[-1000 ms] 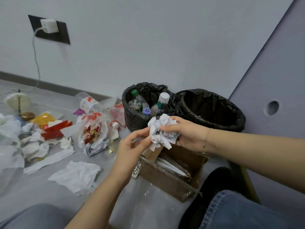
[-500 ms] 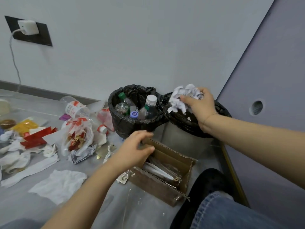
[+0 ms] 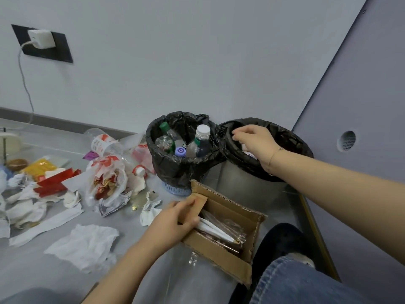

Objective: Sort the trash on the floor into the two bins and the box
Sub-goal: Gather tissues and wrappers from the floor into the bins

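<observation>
two bins lined with black bags stand side by side against the grey wall (image 3: 197, 51), their rims touching. the left bin (image 3: 175, 165) holds plastic bottles (image 3: 198, 142) standing upright or leaning, one with a white cap, one with a green cap, and a purple cap shows between them. the right bin (image 3: 293, 141) has the person's right hand (image 3: 255, 142) hanging over its mouth, fingers loosely spread and pointing down, holding nothing that i can see; a scrap of pale paper (image 3: 248, 153) shows inside the bin just under the palm. a thin bracelet (image 3: 274, 155) sits on that wrist. just in front of the bins lies an open cardboard box (image 3: 221, 257) with clear-wrapped sticks (image 3: 219, 230) inside it. the left hand (image 3: 175, 222) rests on the box's near left corner, fingers pressed together along the raised flap, thumb curled toward the inside. to the left of the box and bins, loose trash is strewn across the grey floor (image 3: 43, 277): a flat crumpled white tissue (image 3: 84, 244) nearest the person, a long white paper strip (image 3: 47, 224), a clear plastic bag (image 3: 107, 181) stuffed with red and gold wrappers, red packets (image 3: 54, 182), a yellow wrapper (image 3: 40, 167), and a clear cup (image 3: 102, 142) with red print lying on its side near the wall. a white charger (image 3: 41, 39) sits in a black wall socket, its cable hanging down. a knee in blue jeans (image 3: 306, 284) fills the lower right corner.
</observation>
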`<act>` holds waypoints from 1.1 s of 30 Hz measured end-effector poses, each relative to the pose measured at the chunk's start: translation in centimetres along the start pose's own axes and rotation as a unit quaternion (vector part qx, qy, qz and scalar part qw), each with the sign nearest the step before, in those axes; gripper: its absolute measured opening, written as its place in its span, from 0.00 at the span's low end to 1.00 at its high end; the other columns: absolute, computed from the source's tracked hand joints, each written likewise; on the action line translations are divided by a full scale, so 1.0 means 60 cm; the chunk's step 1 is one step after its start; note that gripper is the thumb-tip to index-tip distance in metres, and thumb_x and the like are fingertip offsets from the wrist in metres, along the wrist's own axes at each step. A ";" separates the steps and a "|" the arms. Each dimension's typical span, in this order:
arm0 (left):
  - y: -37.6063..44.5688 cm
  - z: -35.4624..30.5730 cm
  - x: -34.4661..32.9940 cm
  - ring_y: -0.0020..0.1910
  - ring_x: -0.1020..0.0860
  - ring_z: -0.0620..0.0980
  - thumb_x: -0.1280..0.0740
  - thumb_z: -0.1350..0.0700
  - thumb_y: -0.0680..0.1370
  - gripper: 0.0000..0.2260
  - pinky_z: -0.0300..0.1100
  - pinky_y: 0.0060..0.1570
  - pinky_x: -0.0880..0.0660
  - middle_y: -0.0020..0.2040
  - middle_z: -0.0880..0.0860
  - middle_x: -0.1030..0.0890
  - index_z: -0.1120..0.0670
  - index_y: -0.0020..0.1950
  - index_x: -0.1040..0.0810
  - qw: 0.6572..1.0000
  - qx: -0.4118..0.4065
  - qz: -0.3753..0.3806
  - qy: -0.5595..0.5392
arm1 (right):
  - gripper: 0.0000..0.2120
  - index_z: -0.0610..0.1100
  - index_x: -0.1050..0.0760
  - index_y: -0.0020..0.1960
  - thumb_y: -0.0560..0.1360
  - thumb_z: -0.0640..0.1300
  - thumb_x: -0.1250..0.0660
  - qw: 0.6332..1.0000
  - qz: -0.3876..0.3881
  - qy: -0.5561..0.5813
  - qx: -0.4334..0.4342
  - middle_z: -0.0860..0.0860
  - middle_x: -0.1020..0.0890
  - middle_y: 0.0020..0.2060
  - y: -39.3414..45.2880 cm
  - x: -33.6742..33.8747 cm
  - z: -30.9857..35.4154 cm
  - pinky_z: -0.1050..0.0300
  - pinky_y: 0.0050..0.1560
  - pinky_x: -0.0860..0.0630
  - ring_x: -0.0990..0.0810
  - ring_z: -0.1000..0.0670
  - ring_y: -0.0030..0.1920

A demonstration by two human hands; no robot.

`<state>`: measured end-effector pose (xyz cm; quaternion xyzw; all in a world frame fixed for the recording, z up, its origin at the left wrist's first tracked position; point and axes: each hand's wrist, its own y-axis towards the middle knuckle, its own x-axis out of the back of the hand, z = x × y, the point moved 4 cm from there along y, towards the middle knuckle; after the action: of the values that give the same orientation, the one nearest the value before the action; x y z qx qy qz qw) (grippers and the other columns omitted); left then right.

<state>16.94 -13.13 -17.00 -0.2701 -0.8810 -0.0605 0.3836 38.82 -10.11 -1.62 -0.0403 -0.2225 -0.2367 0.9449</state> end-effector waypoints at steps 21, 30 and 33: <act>-0.091 0.290 0.022 0.54 0.25 0.52 0.27 0.53 0.68 0.12 0.40 0.48 0.27 0.53 0.51 0.27 0.48 0.49 0.24 0.960 0.213 0.083 0.164 | 0.08 0.44 0.20 0.49 0.71 0.39 0.34 0.909 0.340 -0.226 0.085 0.57 0.23 0.35 -0.200 -0.313 -0.091 0.65 0.42 0.27 0.25 0.58 0.37; -0.096 0.222 0.059 0.31 0.25 0.43 0.28 0.62 0.73 0.07 0.33 0.36 0.26 0.31 0.47 0.22 0.54 0.37 0.21 0.971 0.120 -0.071 -0.195 | 0.23 0.49 0.26 0.64 0.70 0.39 0.28 0.922 0.345 -0.155 0.081 0.54 0.27 0.53 -0.206 -0.298 -0.115 0.60 0.56 0.25 0.23 0.52 0.51; -0.110 0.183 0.071 0.36 0.23 0.46 0.31 0.66 0.75 0.02 0.37 0.40 0.23 0.37 0.53 0.20 0.61 0.43 0.19 0.953 0.068 -0.068 -0.288 | 0.23 0.51 0.25 0.62 0.69 0.42 0.25 0.920 0.346 -0.138 0.117 0.58 0.28 0.58 -0.213 -0.294 -0.108 0.60 0.56 0.24 0.21 0.50 0.54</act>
<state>4.06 -13.42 -20.95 -0.1887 -0.9725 0.0538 0.1258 21.57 -15.00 -15.56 -0.0363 -0.3491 0.1410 0.9257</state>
